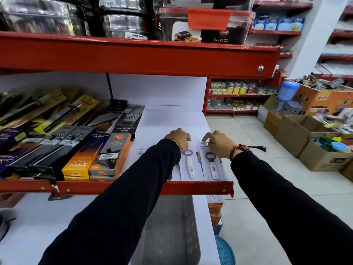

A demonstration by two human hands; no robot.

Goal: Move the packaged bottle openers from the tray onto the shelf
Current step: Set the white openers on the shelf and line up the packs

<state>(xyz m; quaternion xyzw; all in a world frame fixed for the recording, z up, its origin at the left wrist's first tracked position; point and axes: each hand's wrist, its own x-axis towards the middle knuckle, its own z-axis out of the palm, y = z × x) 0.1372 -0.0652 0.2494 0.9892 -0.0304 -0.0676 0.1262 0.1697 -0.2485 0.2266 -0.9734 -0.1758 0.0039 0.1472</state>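
Red-edged white shelf (172, 121), shop aisle

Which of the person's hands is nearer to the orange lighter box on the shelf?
Left. The left hand rests on the white packets just right of the orange lighter box; the right hand lies farther right, on the outermost bottle opener packet.
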